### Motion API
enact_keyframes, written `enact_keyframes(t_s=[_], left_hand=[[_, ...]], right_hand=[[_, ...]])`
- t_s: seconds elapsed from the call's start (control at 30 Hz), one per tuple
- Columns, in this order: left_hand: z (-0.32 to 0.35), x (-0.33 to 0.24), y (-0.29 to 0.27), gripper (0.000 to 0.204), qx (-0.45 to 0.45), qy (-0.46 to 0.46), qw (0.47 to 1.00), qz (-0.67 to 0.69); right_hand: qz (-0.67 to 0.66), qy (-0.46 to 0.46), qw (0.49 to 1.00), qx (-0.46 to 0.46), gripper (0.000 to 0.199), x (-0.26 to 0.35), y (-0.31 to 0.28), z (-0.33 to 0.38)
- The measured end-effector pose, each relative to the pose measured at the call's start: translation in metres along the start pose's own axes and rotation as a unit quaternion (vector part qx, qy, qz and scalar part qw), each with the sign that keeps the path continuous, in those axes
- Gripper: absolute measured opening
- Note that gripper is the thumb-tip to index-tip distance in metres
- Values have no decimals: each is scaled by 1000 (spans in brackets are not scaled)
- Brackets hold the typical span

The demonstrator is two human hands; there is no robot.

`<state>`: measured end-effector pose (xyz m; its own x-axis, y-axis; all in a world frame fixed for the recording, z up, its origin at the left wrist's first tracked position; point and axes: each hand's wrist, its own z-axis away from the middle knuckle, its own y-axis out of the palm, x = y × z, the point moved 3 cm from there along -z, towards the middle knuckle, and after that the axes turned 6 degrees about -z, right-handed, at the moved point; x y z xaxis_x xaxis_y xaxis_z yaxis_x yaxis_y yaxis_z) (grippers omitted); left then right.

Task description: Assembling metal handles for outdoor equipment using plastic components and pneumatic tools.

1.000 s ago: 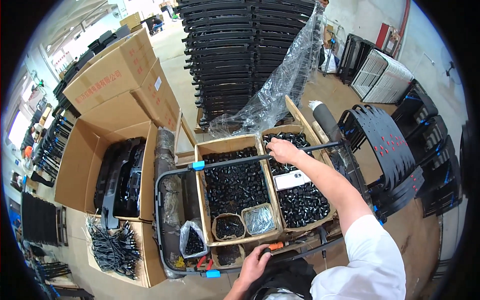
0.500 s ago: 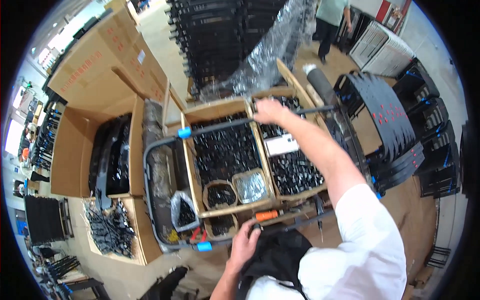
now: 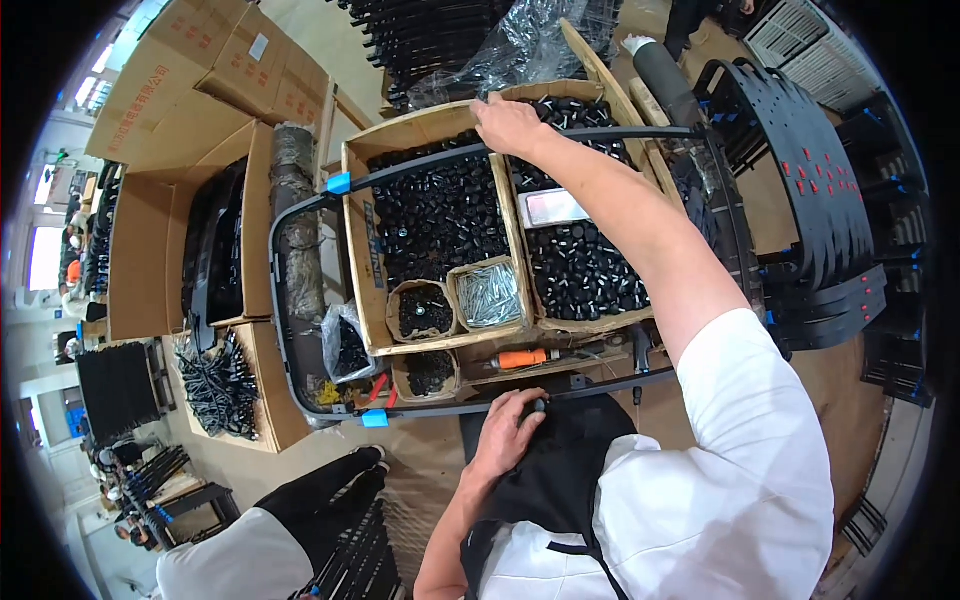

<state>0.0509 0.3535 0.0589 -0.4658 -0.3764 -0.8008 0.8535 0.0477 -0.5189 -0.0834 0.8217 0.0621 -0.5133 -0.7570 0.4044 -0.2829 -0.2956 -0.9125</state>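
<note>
A black tubular frame (image 3: pixel 440 163) with blue tape lies across wooden bins of small black screw-on parts. My right hand (image 3: pixel 512 128) reaches over to the frame's far bar, its fingers closed round it above the bin divider. Close to my body, my left hand (image 3: pixel 508 432) is beside the frame's near bar. Its fingers are curled, with a small dark piece at the tips that I cannot make out. An orange-handled screwdriver (image 3: pixel 527 358) lies on the ledge just beyond that bar. A phone-like white slab (image 3: pixel 555 207) rests on the parts in the right bin.
Silver screws fill a small box (image 3: pixel 488 293) in the left bin (image 3: pixel 357 240). An open carton (image 3: pixel 150 250) stands at left, with a box of black parts (image 3: pixel 222 380) below it. Curved black panels (image 3: pixel 815 170) are stacked at right. A co-worker's white shirt (image 3: pixel 240 560) shows lower left.
The view has tilted, so the bins and frame sit higher in the picture. My right hand stays at the far bar. A co-worker's white shirt has come into view at lower left.
</note>
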Motion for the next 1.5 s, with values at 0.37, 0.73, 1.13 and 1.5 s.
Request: enact_keyframes(t_s=[0.37, 0.73, 1.13, 1.5], left_hand=[[-6, -20, -6, 38, 14, 157, 983, -91], [-7, -1, 13, 40, 29, 14, 994, 103], [1, -28, 0, 22, 3, 69, 988, -140], [-6, -25, 10, 26, 89, 53, 989, -109]], right_hand=[[-15, -55, 998, -7, 36, -9, -3, 11], [78, -70, 989, 109, 38, -2, -29, 9], [115, -54, 985, 118, 55, -9, -30, 9], [212, -23, 975, 60, 54, 22, -34, 8]])
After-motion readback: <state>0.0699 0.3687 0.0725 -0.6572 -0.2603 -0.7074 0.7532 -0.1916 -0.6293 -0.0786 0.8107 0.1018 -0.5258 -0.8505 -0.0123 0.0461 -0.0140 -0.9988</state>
